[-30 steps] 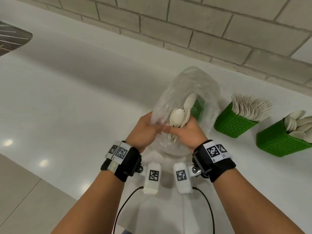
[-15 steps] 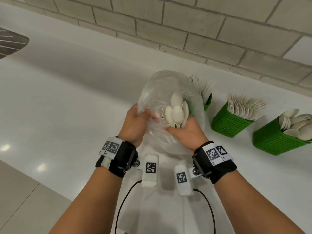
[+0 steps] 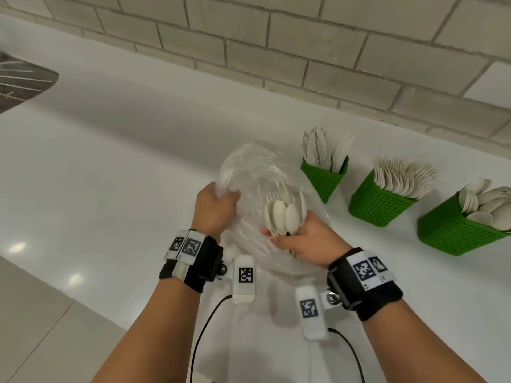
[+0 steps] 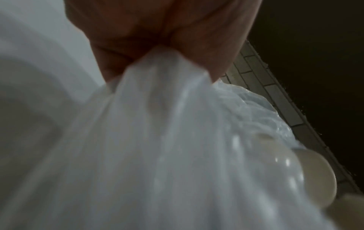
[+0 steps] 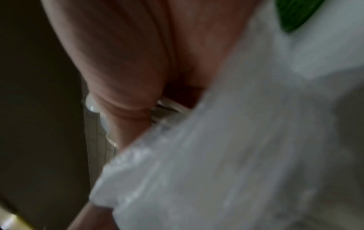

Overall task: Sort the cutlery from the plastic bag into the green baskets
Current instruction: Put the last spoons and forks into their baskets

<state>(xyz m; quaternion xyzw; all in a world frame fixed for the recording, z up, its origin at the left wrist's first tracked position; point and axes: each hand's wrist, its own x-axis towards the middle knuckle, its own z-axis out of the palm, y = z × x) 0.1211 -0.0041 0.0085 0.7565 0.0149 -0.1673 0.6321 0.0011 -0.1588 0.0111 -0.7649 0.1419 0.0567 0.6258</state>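
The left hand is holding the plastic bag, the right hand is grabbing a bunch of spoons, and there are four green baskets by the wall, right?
Almost. The head view shows three green baskets, not four. The left hand does hold the plastic bag, and the right hand grips the spoons.

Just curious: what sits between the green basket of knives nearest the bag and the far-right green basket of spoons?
In the head view, a third green basket packed with pale forks stands between them.

Left hand (image 3: 214,210) on plastic bag (image 3: 254,172), right hand (image 3: 307,241) seemingly around spoons (image 3: 284,217).
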